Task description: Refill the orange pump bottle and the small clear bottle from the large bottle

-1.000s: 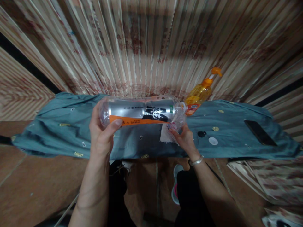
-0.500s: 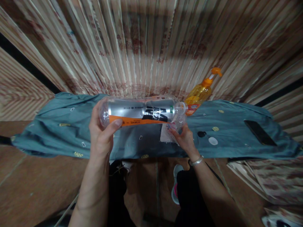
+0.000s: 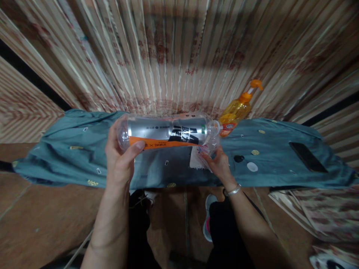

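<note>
A large clear plastic bottle (image 3: 165, 130) with a silver and orange label lies sideways in the air above the teal cloth. Its base end is gripped by my left hand (image 3: 122, 153), the thumb across the label. At the neck end, my right hand (image 3: 220, 162) has its fingers closed on a crumpled clear wrapper (image 3: 211, 145) with red and blue print, just under the neck. Partly behind that hand, a whitish cloth piece (image 3: 196, 158) lies on the teal cloth. An amber pump bottle (image 3: 235, 112) with an orange pump stands just behind the neck.
The teal cloth (image 3: 70, 164) covers a narrow table. On its right side lie a black phone (image 3: 307, 157), a white round disc (image 3: 252, 166) and a small black object (image 3: 239, 158). A pleated curtain (image 3: 174, 56) hangs behind. My legs and a shoe (image 3: 209, 216) are below.
</note>
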Demonstrator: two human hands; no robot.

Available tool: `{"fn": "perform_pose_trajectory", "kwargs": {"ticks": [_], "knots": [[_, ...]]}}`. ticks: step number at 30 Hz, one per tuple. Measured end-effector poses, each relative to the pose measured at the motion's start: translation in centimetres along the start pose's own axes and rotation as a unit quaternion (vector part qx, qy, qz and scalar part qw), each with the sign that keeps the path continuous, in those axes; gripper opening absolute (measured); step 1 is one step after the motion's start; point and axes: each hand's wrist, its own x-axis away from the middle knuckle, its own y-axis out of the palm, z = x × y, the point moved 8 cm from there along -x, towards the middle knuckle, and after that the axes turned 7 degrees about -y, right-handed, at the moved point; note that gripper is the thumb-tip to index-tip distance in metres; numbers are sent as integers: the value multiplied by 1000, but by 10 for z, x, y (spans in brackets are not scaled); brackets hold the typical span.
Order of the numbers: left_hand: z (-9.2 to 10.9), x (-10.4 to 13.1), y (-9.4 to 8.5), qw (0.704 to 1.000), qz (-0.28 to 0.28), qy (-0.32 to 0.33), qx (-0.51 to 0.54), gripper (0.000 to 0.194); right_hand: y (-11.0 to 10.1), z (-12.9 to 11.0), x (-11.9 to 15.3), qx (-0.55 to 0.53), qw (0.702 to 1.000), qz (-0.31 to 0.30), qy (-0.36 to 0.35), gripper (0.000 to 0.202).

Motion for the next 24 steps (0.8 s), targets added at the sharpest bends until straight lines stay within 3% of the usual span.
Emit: {"fn": "perform_pose_trajectory", "kwargs": {"ticks": [15,24], "knots": [[-1,1,0,1000,-10,20,-9,66,-1,-3,0,-2,1000,-5,14,55],[0,2,3,1000,-8,19,-22,70,-1,-3,0,-3,1000,-6,5,54]]}}
